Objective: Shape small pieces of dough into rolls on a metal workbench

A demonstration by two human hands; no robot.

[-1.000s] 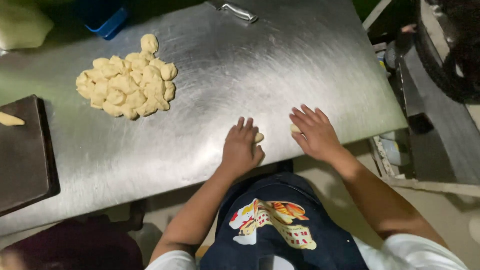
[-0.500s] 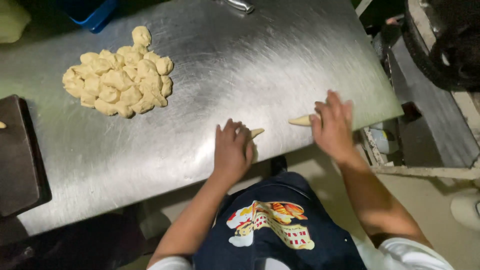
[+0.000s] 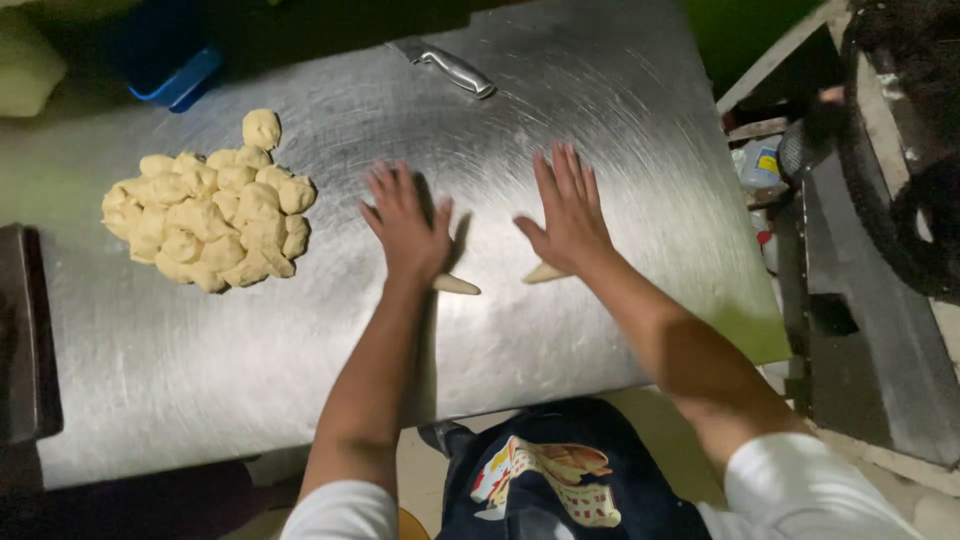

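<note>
My left hand [image 3: 405,225] lies flat on the steel table [image 3: 620,160], fingers spread, pressing a small dough piece [image 3: 457,285] whose tapered end pokes out at the wrist. My right hand [image 3: 567,212] is also flat and spread on the table, over a second dough piece [image 3: 545,273] that shows under the heel of the palm. Both pieces are pale and pointed. A heap of several pale dough lumps [image 3: 210,220] sits to the left of my left hand, apart from it.
A metal tool with a shiny handle [image 3: 448,68] lies at the table's far edge. A blue container [image 3: 165,60] stands at the back left. A dark tray [image 3: 25,340] borders the left edge. Dark machinery [image 3: 890,200] stands to the right of the table.
Both hands have slid away from the table's near edge toward its middle, rolling the dough pieces under the palms. The dough ends now stick out behind the wrists.
</note>
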